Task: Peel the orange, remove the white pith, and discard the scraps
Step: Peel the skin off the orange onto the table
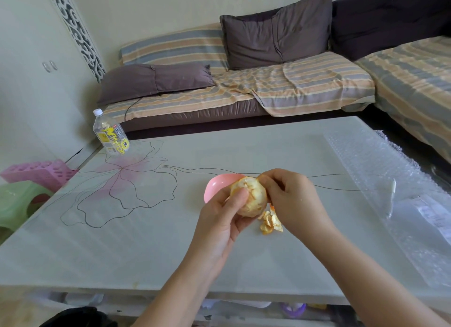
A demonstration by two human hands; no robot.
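Far left of frame, off the table: green stool (14, 204) and pink basket (36, 174), not part of the task. Upper left corner of the table (122, 253): clear plastic bottle (110, 134), yellow label, white cap, upright, well apart from the work.

Centre: pink bowl (213, 187) on the table, just behind the left hand (223, 221) and partly hidden by it. Can't see inside the bowl.

The left hand grips the orange (250, 198) from below and the left side, with the thumb pressed on its front face and fingers curled round it. The orange is held above the table at centre frame, in front of the bowl.

The right hand (291, 199) has its fingertips pinched together at the orange's upper right edge, on a bit of peel or pith. Too small to tell which.

Just below the orange, between the two hands, a small pile of peel scraps (271, 223) lies on the table.

Right side of the table: sheet of bubble wrap (390, 180), untouched. The striped sofa (292, 82) runs along the top of the frame.

Progress, as a judgement: peeling looks mostly done. The visible face is pale and rough with white pith, and only a thin strip of orange skin shows at its left edge. The far side is hidden. Left to do:
- finish any last peel
- pick off most of the pith
- discard the scraps, which lie loose on the table and not in the bowl, as far as can be seen
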